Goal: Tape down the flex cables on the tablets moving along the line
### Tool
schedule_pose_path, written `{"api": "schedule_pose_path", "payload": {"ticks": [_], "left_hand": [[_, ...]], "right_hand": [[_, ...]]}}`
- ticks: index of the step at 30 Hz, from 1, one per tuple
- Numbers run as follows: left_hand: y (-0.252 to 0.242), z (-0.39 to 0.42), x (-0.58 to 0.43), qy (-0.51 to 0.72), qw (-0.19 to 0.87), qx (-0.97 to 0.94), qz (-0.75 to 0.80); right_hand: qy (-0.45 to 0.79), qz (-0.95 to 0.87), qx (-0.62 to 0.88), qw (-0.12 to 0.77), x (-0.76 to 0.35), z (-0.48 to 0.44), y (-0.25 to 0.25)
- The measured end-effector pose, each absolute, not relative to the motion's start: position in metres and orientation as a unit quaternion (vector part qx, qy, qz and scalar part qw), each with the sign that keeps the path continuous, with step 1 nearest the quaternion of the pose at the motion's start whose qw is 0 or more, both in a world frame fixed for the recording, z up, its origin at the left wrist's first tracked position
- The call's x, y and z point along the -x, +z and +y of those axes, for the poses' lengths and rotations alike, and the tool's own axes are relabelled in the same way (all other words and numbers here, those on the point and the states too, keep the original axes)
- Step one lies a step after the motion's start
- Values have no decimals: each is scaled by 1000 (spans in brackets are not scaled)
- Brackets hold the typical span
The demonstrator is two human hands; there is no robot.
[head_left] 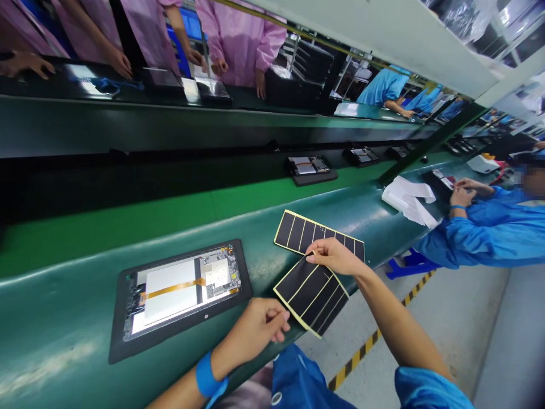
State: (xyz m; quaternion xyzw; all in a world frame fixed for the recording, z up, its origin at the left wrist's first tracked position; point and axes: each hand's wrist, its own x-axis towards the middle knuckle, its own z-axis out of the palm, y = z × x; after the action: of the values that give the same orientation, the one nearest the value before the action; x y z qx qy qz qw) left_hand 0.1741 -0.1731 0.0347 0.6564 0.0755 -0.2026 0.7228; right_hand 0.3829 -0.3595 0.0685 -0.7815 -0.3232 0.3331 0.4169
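My right hand point(334, 255) pinches the upper edge of a sheet of black adhesive strips point(313, 292), divided by thin pale lines. This sheet is tilted over the bench's front edge. My left hand point(261, 326), with a blue band at the wrist, is closed with curled fingers beside the sheet's lower left edge; whether something small is in the fingertips is hidden. A second sheet of black strips point(293, 230) lies just behind, partly covered by my right hand. To the left, an opened tablet point(181, 287) shows its circuit board, white battery area and orange flat cable.
Behind the green bench point(264, 267) runs a bright green conveyor belt point(191, 207) carrying another opened tablet point(309, 167). White paper strips point(409, 199) lie at the right, near a co-worker in blue point(489, 227). People in pink point(242, 34) work across the line.
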Motion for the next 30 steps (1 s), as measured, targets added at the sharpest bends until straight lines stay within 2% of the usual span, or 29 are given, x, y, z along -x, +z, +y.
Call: {"api": "schedule_pose_path", "payload": {"ticks": [2, 5, 7, 10, 12, 15, 21, 30], "left_hand": [[38, -171, -168, -226, 664, -712, 20], [44, -169, -167, -143, 554, -818, -64], [43, -167, -173, -45, 468, -875, -114], [28, -165, -184, 48, 310, -932, -180], [14, -165, -188, 57, 214, -955, -198], [-3, -170, -187, 43, 128, -971, -199], [-9, -196, -167, 34, 56, -984, -167], [3, -188, -184, 44, 113, -983, -134]], "right_hand": [[356, -360, 772, 384, -392, -352, 68], [375, -404, 759, 348, -401, -330, 67], [326, -450, 768, 318, -400, -315, 66], [170, -500, 806, 269, -394, -307, 66], [107, -487, 828, 257, -388, -315, 63], [99, -445, 854, 251, -374, -338, 55], [115, -407, 879, 219, -335, -361, 30], [67, -408, 895, 168, -319, -343, 10]]}}
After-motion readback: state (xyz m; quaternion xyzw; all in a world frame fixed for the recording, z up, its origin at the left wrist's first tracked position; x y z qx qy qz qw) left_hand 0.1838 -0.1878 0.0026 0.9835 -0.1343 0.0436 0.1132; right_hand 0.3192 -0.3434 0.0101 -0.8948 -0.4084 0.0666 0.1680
